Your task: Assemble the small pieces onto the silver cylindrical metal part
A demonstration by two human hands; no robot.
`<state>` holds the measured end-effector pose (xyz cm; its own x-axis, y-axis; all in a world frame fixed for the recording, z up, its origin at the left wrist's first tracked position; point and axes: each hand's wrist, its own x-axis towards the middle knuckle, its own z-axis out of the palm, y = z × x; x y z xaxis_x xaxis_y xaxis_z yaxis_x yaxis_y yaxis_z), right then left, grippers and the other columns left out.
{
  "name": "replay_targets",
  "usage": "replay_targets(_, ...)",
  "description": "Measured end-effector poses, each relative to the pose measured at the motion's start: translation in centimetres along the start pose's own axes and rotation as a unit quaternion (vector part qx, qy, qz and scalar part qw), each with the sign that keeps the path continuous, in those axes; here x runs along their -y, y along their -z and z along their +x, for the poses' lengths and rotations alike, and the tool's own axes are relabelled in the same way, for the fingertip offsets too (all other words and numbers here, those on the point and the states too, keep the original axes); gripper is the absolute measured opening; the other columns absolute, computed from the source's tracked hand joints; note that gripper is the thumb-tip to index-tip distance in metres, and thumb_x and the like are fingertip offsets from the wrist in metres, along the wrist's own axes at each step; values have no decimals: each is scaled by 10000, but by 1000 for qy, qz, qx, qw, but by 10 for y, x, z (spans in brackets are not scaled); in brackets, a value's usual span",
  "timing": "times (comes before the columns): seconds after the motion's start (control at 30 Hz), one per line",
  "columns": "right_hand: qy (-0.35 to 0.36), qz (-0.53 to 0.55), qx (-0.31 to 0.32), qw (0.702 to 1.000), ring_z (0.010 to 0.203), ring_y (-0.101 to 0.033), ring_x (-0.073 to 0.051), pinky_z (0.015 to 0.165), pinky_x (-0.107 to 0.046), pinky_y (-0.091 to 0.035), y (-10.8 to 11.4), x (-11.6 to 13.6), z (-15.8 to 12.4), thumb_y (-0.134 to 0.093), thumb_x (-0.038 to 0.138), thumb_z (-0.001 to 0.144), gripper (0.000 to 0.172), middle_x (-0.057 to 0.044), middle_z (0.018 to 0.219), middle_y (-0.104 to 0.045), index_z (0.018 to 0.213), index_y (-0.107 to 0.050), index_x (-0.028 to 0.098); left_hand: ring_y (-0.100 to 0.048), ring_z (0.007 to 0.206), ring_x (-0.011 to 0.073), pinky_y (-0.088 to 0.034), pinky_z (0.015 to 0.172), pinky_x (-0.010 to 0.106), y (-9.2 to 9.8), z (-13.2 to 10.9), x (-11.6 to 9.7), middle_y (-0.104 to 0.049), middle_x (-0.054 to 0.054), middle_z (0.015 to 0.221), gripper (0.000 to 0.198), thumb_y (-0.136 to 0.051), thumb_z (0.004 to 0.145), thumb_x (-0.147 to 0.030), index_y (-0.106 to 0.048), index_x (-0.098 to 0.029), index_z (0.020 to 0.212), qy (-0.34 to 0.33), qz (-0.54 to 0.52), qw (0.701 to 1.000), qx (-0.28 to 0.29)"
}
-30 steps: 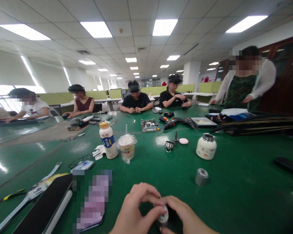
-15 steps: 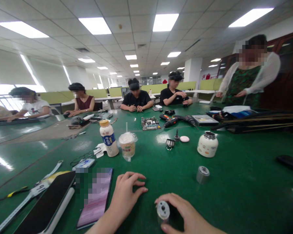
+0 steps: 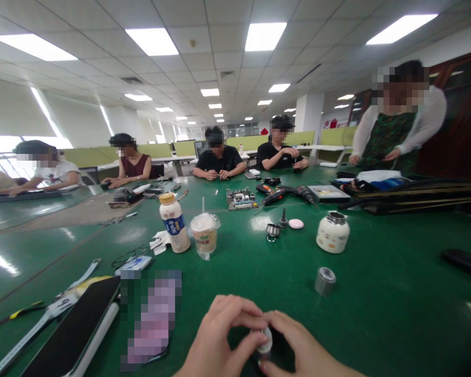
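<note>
A small silver cylinder, by its look an electric motor [image 3: 266, 343], stands upright near the front edge of my view. My right hand [image 3: 298, 343] is curled around its side, thumb at the lower front and fingers behind. My left hand [image 3: 224, 335] pinches at its upper end with thumb and fingertips, which cover part of the top face. A second silver cylinder of similar shape [image 3: 325, 281] stands on the green table [image 3: 377, 314], beyond my right hand. To the left of my left hand lies a phone with a pinkish screen [image 3: 153, 324].
A drink bottle [image 3: 175, 225] and a lidded plastic cup [image 3: 204, 235] stand ahead. A cream flask [image 3: 333, 234], a steel cup-like part [image 3: 273, 230], a circuit board [image 3: 241, 199] and power drills [image 3: 273, 197] lie farther off. A black slab-shaped device [image 3: 74, 330] is left. Several people surround the table.
My left hand has moved right and closed its fingertips on the top of the motor. My right hand keeps its hold. The standing person at right has bent a little and shifted left.
</note>
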<state>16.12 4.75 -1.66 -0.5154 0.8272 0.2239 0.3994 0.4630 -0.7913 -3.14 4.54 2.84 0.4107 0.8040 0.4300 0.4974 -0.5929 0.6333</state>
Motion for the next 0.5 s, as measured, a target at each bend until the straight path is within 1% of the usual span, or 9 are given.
replay_targets(0.2, 10, -7, -16, 1000, 974, -615, -238, 877, -342, -485, -2, -4, 0, -638, 169, 687, 368, -82, 1038, -667, 1053, -618, 191, -696, 896, 194, -521, 827, 289, 2, 2, -1, -756, 15, 921, 205, -663, 803, -139, -662, -252, 974, -13, -6, 1000, 18)
replay_targets(0.3, 14, 2, -18, 1000, 996, -619, -251, 890, -361, -491, -4, -7, -1, -647, 184, 686, 396, -96, 1073, -664, 1081, -614, 185, -673, 984, 208, -524, 869, 306, 2, 1, -3, -734, 40, 1009, 291, -601, 790, -104, -667, -258, 1027, -33, -22, 999, 23)
replay_targets(0.37, 15, 6, -17, 1000, 1022, -615, -261, 916, -379, -483, -4, -8, -1, -656, 184, 683, 440, -107, 1103, -657, 1120, -607, 178, -636, 1054, 228, -516, 903, 331, 2, 1, -4, -709, 57, 1068, 347, -599, 755, -98, -660, -257, 1057, -38, -23, 999, 22)
replay_targets(0.43, 11, 10, -14, 1000, 1026, -615, -258, 924, -381, -478, -3, -8, -1, -658, 171, 683, 458, -106, 1107, -657, 1138, -606, 174, -617, 1044, 247, -515, 887, 353, 1, 1, -3, -701, 70, 1048, 341, -640, 728, -123, -656, -246, 1046, -26, -6, 1000, 16)
replay_targets(0.5, 8, 16, -8, 1000, 1017, -616, -247, 912, -367, -481, -2, -6, -1, -656, 156, 686, 459, -96, 1098, -657, 1143, -606, 176, -622, 966, 246, -508, 837, 355, 1, 2, -1, -713, 58, 960, 270, -692, 722, -157, -659, -241, 977, -7, 20, 1000, 7)
